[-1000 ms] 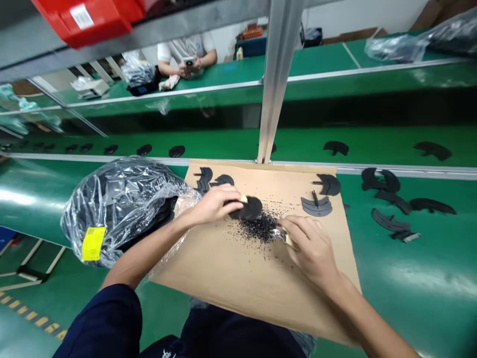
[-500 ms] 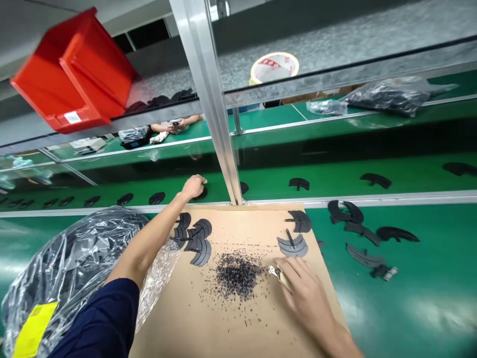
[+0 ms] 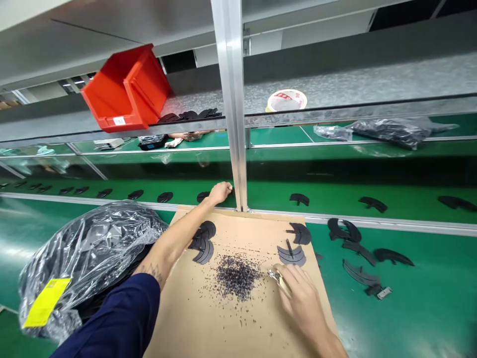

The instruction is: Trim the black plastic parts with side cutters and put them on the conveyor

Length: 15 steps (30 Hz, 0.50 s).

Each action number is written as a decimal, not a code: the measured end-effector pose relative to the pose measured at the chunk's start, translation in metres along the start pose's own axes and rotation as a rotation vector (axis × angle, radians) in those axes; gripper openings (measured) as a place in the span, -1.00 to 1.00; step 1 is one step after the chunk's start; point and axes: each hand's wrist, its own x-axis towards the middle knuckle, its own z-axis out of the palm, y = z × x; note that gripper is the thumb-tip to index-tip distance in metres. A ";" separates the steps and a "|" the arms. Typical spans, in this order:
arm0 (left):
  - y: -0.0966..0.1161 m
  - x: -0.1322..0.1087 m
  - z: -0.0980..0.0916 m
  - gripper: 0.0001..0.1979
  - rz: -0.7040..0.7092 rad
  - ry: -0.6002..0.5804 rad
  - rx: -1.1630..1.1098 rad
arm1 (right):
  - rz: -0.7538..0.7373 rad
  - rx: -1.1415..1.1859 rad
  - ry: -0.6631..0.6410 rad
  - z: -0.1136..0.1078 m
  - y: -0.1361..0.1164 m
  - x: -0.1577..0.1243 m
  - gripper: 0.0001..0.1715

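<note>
My left hand [image 3: 221,193] reaches over the far rail onto the green belt, beside the metal post. Its fingers are closed; a dark edge shows at the fingertips, mostly hidden. A black curved part [image 3: 203,197] lies just left of it. My right hand [image 3: 298,288] rests over the cardboard sheet [image 3: 186,323], closed around a small tool [image 3: 279,281] with a shiny metal tip and pale handle. That tip points at a heap of tiny black bits [image 3: 238,276]. Dark fan-shaped parts [image 3: 203,251] lie left of the heap, and two more [image 3: 291,254] beyond my right hand.
A plastic bag of black parts [image 3: 93,248] with a yellow label fills the left. Several black parts [image 3: 359,271] lie on the green table at right. A post [image 3: 233,99] and shelf stand ahead, with a red bin [image 3: 128,89] and tape roll [image 3: 286,101] on the shelf.
My left hand has moved right along the belt, from a black part towards the post. The right hand stays by the heap with the tool. The view has tilted up.
</note>
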 end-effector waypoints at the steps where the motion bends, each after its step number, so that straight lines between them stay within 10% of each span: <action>1: -0.007 -0.009 -0.013 -0.67 0.001 0.031 0.005 | -0.008 0.007 0.007 0.000 0.000 0.000 -0.63; 7: -0.025 -0.118 -0.058 -0.87 0.146 0.119 -0.073 | 0.057 0.252 -0.017 0.002 -0.011 0.005 -0.76; 12: -0.002 -0.241 -0.036 -0.85 0.701 0.137 -0.103 | 0.421 0.681 -0.263 0.007 -0.050 0.025 -0.61; 15: 0.013 -0.284 -0.017 -0.82 0.797 0.089 0.000 | 0.531 0.855 -0.481 0.012 -0.080 0.041 -0.50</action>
